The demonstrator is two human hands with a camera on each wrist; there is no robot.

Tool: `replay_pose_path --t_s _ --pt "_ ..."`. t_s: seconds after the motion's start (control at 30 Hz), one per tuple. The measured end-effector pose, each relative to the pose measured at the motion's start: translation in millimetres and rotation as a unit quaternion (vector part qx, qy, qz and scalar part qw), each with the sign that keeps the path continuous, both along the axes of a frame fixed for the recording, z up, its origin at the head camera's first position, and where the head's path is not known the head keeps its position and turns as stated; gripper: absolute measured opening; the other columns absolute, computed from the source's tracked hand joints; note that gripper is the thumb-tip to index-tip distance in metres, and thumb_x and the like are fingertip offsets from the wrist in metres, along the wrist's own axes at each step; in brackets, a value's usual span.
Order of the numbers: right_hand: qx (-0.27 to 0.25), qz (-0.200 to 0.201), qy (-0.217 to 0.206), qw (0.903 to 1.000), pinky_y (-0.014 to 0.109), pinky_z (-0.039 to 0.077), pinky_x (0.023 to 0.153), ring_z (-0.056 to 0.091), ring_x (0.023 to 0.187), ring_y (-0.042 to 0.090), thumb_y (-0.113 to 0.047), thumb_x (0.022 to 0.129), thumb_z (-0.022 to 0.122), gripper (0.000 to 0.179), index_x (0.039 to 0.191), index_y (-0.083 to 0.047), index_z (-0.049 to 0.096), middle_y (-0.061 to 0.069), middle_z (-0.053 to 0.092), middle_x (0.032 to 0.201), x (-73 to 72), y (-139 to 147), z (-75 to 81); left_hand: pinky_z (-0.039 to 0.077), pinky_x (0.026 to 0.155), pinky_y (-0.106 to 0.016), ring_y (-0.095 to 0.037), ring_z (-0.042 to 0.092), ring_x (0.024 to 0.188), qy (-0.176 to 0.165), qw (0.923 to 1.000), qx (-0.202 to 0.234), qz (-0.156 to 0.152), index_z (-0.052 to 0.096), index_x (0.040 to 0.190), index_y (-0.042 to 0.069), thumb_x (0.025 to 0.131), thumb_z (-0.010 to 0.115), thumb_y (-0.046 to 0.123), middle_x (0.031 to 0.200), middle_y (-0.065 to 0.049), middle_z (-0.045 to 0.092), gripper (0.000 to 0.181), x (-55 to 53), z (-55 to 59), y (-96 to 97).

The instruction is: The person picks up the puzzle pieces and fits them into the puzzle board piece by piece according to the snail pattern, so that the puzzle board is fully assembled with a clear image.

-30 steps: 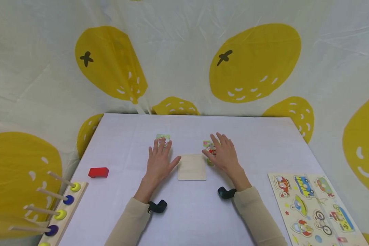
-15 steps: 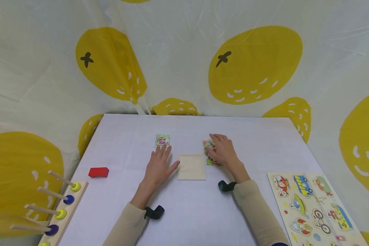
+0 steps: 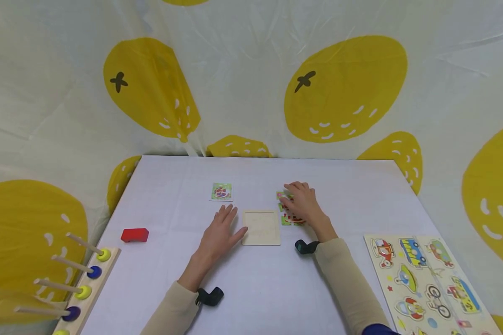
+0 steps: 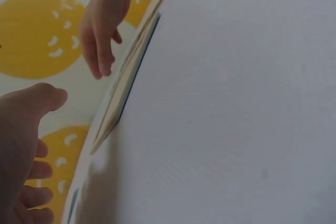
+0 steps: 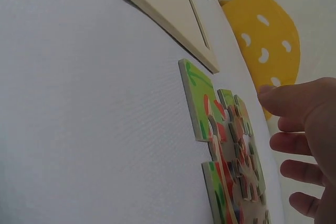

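Note:
My left hand (image 3: pixel 220 233) hovers with relaxed, spread fingers at the left edge of a shallow square wooden puzzle tray (image 3: pixel 261 228). Bare wood shows inside the tray. Just beyond the fingertips lies a small square picture card (image 3: pixel 221 191) with a green border. To the right of the tray, my right hand (image 3: pixel 305 204) hangs over several jigsaw pieces (image 3: pixel 292 220), its fingers loosely bent. The right wrist view shows green and red jigsaw pieces (image 5: pixel 197 100) lying flat and close together, with the right hand's fingers (image 5: pixel 296 142) above them, holding nothing. The hand partly covers the pieces in the head view.
A red block (image 3: pixel 135 235) lies at left. Near the left edge stands a wooden peg rack (image 3: pixel 93 288) with upright sticks and yellow and blue rings. A wooden picture board (image 3: pixel 427 279) with vehicle shapes lies at right. A fruit-print curtain (image 3: pixel 243 83) hangs behind the table.
My left hand has drawn back toward me, uncovering the picture card. The right hand's fingers have bent more over the jigsaw pieces, and more of the lower pieces show.

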State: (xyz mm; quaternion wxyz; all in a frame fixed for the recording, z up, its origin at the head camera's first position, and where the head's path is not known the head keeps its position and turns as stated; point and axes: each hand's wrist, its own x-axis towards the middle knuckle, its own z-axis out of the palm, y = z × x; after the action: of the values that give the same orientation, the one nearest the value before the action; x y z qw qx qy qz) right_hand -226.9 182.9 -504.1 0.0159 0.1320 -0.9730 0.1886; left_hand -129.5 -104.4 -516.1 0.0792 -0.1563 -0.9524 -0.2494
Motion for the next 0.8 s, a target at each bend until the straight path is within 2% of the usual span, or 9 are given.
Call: replay_pose_path --t_s 0.23,0.43,0.63,0.8 --pt "0.007 0.001 -0.018 0.9998 0.06 0.039 0.098 0.046 0.125 0.04 -0.037 0.096 0.065 0.048 0.133 -0.008 0.064 0.017 0.059 0.134 -4.9 -1 -1.7 0.036 0.121 -0.05 -0.037 0.041 0.145 -0.007 0.9994 0.002 -0.033 0.052 0.142 -0.001 0.092 0.069 0.044 0.151 -0.019 0.05 0.069 1.5 -9.7 3.4" --pt "0.01 0.002 -0.024 0.9997 0.058 0.04 0.094 0.048 0.119 0.038 -0.038 0.095 0.066 0.047 0.13 -0.007 0.067 0.017 0.06 0.129 -9.4 -1 -7.0 0.033 0.122 -0.049 -0.035 0.041 0.145 -0.012 0.9984 -0.011 -0.055 0.052 0.142 -0.003 0.09 0.072 0.045 0.151 -0.02 0.049 0.073 3.5 -12.6 5.5" --pt "0.026 0.005 -0.033 0.9991 0.055 0.04 0.095 0.048 0.118 0.036 -0.04 0.095 0.065 0.047 0.131 -0.009 0.066 0.015 0.059 0.129 -13.4 -1 -9.8 0.032 0.123 -0.048 -0.034 0.04 0.147 -0.03 0.997 -0.034 -0.062 0.051 0.143 -0.003 0.089 0.071 0.049 0.153 -0.02 0.047 0.078 4.6 -15.7 7.8" --pt "0.03 0.013 -0.024 0.9992 0.056 0.041 0.093 0.049 0.115 0.037 -0.039 0.095 0.067 0.045 0.128 -0.009 0.068 0.016 0.059 0.126 -15.1 -1 -9.6 0.032 0.123 -0.049 -0.034 0.039 0.147 -0.047 0.9957 -0.042 -0.068 0.05 0.143 -0.005 0.089 0.071 0.051 0.153 -0.02 0.046 0.081 3.5 -18.4 8.0"
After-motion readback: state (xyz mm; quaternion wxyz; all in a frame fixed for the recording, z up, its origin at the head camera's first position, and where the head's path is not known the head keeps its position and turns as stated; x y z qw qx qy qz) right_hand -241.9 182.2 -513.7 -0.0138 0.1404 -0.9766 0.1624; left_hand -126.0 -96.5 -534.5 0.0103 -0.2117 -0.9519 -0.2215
